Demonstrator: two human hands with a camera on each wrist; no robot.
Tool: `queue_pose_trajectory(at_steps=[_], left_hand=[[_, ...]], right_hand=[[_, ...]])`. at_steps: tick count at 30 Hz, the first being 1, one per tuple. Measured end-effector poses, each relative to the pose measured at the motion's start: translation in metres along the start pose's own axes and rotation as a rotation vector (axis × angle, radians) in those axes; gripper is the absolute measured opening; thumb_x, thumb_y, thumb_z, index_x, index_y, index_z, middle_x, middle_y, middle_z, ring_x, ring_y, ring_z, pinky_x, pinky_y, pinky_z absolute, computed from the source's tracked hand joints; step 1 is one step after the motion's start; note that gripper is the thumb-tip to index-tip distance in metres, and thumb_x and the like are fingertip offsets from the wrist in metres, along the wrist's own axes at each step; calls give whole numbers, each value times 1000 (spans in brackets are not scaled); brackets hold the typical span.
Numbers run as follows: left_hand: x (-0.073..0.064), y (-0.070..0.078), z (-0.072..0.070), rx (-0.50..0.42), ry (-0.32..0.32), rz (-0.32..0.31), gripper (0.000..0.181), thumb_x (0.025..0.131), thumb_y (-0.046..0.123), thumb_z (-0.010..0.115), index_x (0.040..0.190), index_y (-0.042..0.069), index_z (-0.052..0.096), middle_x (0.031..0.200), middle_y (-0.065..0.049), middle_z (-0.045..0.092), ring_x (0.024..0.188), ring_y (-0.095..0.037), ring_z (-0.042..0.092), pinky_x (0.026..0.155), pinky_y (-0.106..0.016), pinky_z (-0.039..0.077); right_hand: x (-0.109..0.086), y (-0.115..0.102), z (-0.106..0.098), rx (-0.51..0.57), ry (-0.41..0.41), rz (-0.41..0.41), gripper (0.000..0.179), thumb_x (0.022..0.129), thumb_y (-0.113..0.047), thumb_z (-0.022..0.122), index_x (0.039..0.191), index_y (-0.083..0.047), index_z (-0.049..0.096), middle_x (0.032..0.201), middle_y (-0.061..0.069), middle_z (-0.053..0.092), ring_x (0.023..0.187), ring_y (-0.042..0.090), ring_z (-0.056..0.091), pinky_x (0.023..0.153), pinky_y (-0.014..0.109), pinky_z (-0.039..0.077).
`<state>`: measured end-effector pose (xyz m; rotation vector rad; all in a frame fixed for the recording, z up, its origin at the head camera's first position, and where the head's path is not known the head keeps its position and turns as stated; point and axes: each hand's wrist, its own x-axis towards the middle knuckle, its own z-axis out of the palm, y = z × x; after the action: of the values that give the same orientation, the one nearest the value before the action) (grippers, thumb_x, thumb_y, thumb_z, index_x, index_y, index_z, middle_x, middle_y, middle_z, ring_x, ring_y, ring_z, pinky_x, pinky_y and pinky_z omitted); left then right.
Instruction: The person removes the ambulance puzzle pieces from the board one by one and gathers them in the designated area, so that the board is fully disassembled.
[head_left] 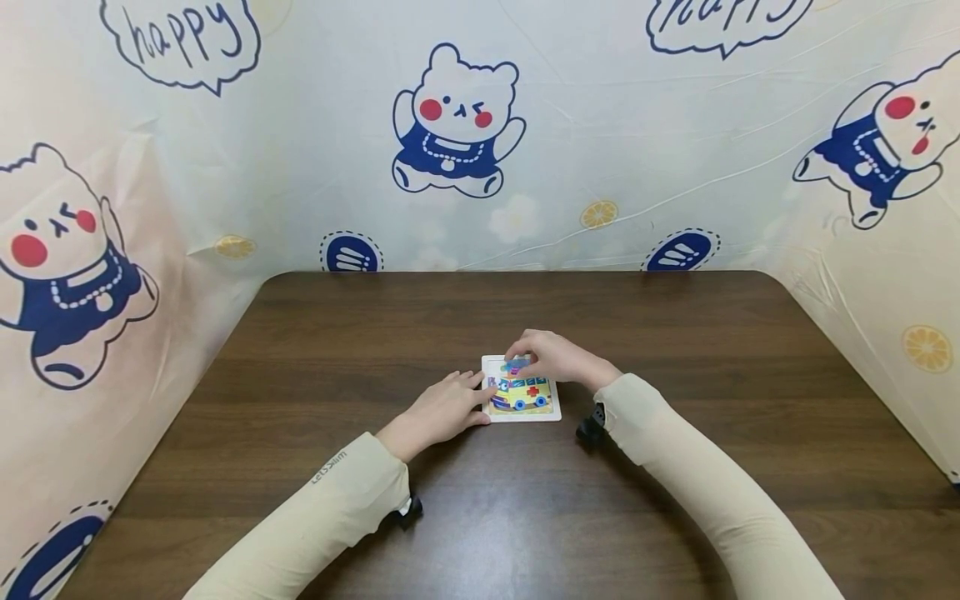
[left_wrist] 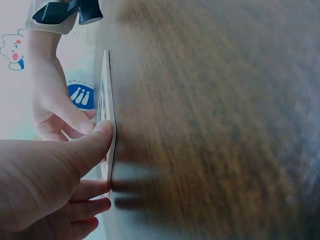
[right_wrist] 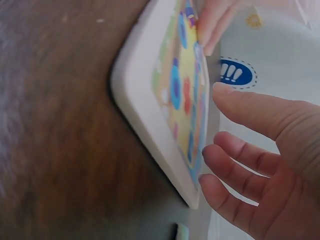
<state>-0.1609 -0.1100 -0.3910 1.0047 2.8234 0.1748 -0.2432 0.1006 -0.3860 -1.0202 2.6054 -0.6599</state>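
Observation:
A small square picture board (head_left: 558, 408) with a white rim lies flat on the table, printed with a yellow ambulance. My left hand (head_left: 442, 408) rests at its left side, the index finger reaching over the picture and the thumb by the near corner. In the left wrist view, the thumb (left_wrist: 103, 127) lies against the board's edge. From the right, my right hand (head_left: 558, 357) hovers over the board's far part, fingers bent downward. The right wrist view shows this hand's thumb and fingers spread apart, tips close over the board, nothing between them.
The brown wooden table (head_left: 337, 333) stretches around the board. Close beyond the board's corner, a small pale-edged thing (right_wrist: 183, 232) shows at the bottom of the right wrist view. A patterned cloth (head_left: 585, 125) hangs behind the table and along both sides.

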Motion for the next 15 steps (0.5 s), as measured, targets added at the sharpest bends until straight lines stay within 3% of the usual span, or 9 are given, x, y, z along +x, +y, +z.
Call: queue_pose_trajectory(at_steps=[15], left_hand=[[-1, -1, 0, -8, 17, 14, 47, 90, 32, 58, 130, 6, 53, 134, -22, 43, 125, -34, 40, 104, -44, 27]], right_hand=[[5, -2, 5, -47, -35, 7, 30, 83, -18, 69, 113, -12, 67, 104, 7, 52, 77, 16, 49, 66, 28, 44]])
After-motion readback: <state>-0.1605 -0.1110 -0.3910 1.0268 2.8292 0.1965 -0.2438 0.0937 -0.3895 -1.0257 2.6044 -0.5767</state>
